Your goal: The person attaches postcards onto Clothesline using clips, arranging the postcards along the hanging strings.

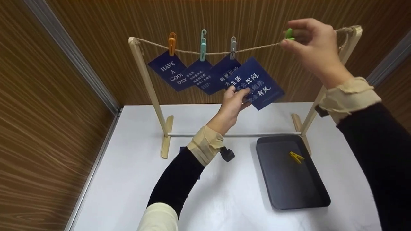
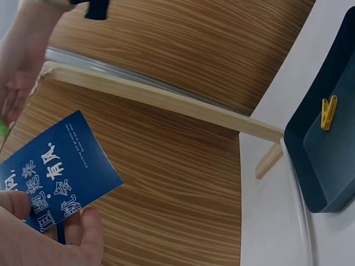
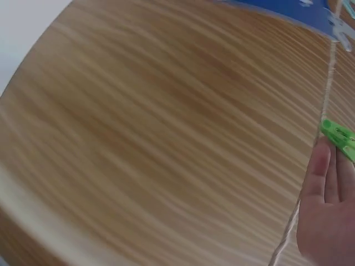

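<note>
A dark blue card (image 1: 269,80) with white lettering is pinched between the thumb and fingers of my left hand (image 1: 231,104), tilted and below the twine (image 1: 257,48). Up at the right part of the twine, my right hand (image 1: 316,45) holds a green clothespin (image 3: 339,137) at the cord. The card and the green clothespin are apart. Left of them hang three blue cards, under an orange clothespin (image 1: 172,45), a teal clothespin (image 1: 203,48) and a grey clothespin (image 1: 233,48). The held card partly covers the nearest hanging card (image 1: 221,72).
A wooden frame (image 1: 147,83) carries the twine between two posts, joined low down by a white rod (image 1: 263,134). On the white table (image 1: 231,192), a black tray (image 1: 289,186) holds a yellow clothespin (image 1: 296,157). Something dark lies partly hidden under the left forearm.
</note>
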`<state>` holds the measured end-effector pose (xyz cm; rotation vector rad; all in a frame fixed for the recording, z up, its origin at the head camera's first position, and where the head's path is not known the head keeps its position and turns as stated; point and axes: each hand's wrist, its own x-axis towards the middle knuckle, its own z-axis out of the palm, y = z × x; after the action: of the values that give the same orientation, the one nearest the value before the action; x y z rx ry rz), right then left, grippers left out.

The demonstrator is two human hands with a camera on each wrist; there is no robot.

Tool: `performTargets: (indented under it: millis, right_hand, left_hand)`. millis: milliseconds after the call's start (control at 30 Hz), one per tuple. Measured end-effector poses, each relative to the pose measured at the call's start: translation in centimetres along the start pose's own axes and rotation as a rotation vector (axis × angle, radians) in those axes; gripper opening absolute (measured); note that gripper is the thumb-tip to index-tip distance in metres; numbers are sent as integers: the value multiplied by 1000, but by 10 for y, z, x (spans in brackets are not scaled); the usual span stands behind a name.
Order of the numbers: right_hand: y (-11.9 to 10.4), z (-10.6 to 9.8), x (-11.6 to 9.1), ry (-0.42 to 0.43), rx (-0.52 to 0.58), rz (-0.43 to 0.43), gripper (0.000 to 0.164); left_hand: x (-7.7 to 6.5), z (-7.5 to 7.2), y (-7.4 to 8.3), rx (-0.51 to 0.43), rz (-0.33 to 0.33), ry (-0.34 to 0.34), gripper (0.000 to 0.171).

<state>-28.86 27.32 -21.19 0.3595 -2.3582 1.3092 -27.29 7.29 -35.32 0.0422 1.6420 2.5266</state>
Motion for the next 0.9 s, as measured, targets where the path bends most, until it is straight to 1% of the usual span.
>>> performTargets:
  millis: [167,300,500,633,733,900]
  right_hand:
    - [-20,8,14,-34,74,28,36]
    - [-26,8,19,-56,107,37,33]
    - [-26,15,21,-60,33,21,33]
    - [-25,22,22,-78,18,18,31]
    - [-25,25,22,-81,-5,11,28]
    - [-25,31,20,-98,-68,11,27]
  left_hand:
    - [1,7,-4,-22,2,-4,20]
    - [1,11,-3,-12,19,-16,22]
    - [1,9,3,34,30,-8,17]
    - [1,8,3,36,24,8,15]
    - [2,9,3,37,22,7,15]
    - [3,7,0,31,25,7,15]
